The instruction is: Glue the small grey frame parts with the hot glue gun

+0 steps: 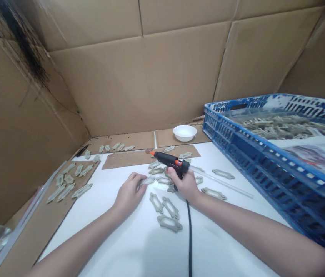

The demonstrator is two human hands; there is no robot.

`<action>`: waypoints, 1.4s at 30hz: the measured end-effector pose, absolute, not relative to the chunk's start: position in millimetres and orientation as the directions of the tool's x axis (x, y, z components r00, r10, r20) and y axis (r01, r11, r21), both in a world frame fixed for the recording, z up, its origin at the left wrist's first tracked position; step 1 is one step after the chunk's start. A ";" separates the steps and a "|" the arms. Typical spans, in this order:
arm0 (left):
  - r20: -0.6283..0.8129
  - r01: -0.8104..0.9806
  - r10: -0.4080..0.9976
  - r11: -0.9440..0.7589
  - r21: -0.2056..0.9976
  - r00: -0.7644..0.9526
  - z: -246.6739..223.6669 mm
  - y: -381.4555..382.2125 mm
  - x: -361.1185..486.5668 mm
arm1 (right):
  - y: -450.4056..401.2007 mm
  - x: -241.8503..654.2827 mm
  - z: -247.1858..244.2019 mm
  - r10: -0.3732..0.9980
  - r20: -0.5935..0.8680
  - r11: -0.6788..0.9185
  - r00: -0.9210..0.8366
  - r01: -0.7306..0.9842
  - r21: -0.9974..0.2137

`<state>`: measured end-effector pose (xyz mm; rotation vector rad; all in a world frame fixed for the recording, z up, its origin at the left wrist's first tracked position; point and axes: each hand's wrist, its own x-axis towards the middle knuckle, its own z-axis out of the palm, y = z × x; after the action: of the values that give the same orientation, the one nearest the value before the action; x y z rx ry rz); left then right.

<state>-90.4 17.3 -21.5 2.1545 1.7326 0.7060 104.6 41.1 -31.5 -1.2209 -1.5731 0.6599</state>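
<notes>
Nearest the viewer, a thin black rubbery cord [190,240] runs down the white worktop [113,238] from below the black hot-glue gun [168,160]. Just left of the cord and below the gun lie three pale grey-beige, scalloped, frame-shaped moulded pieces [169,224], their rough surfaces matte and each with an oblong central opening. The left hand [130,195], left of the gun, lies palm-down and half open, with relaxed, curved fingers [139,180] touching or just beside a similar piece. The right hand [185,185] is clenched firmly around the gun's grip, lifting the tool with its orange-tipped nozzle [152,153] pointing left and away. More pieces are scattered beneath and right of the gun, near a long, clear glue stick [222,184]. Left of the gun, further pieces sit in rows on a brown cardboard sheet [72,182]. Beyond the gun stand a round white bowl [182,132] and, to its right, a blue perforated plastic crate [237,161] heaped with many pieces. Creased tan cardboard walls [139,77] rise farthest away behind the gun.
</notes>
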 end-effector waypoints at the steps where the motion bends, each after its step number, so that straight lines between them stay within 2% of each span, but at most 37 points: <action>1: 0.206 0.808 0.967 -0.238 0.539 0.148 -21.6 17.8 -90.7 | 40.7 104.9 -31.9 0.929 0.369 0.337 0.010 0.385 -0.859; 8: 0.166 0.640 0.986 -0.118 0.759 -0.015 -27.2 26.4 -97.6 | 37.9 105.5 -29.3 0.933 0.361 0.342 -0.009 0.345 -0.874; 12: 0.081 0.445 0.991 -0.026 0.895 -0.105 -33.0 32.7 -101.2 | 37.7 104.5 -26.1 0.919 0.394 0.377 -0.016 0.324 -0.868; 16: -0.003 0.245 0.983 0.049 0.968 -0.185 -38.6 36.3 -102.0 | 37.8 104.4 -25.4 0.892 0.452 0.428 -0.022 0.362 -0.828; 21: -0.055 0.092 0.975 0.076 0.993 -0.214 -38.4 34.9 -102.5 | 37.6 105.1 -26.1 0.885 0.466 0.430 -0.028 0.434 -0.792; 27: -0.071 0.099 0.981 0.090 0.991 -0.180 -33.6 33.1 -100.5 | 34.0 104.7 -25.7 0.867 0.498 0.433 -0.010 0.510 -0.743; 35: -0.082 0.075 0.988 0.092 0.993 -0.129 -33.6 30.7 -98.4 | 26.1 104.5 -21.7 0.785 0.620 0.501 0.015 0.572 -0.649; 38: -0.094 0.072 0.989 0.102 0.992 -0.114 -30.9 29.1 -97.7 | 24.4 109.2 -22.1 0.749 0.657 0.565 -0.084 0.598 -0.568; 42: -0.113 0.114 0.989 0.123 0.986 -0.091 -33.2 31.3 -99.9 | 26.3 118.6 -29.8 0.647 0.727 0.662 -0.229 0.643 -0.387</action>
<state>-99.9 31.3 -33.2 1.1661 1.4131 1.1224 118.6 26.3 -29.8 -1.0103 -1.9254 0.0064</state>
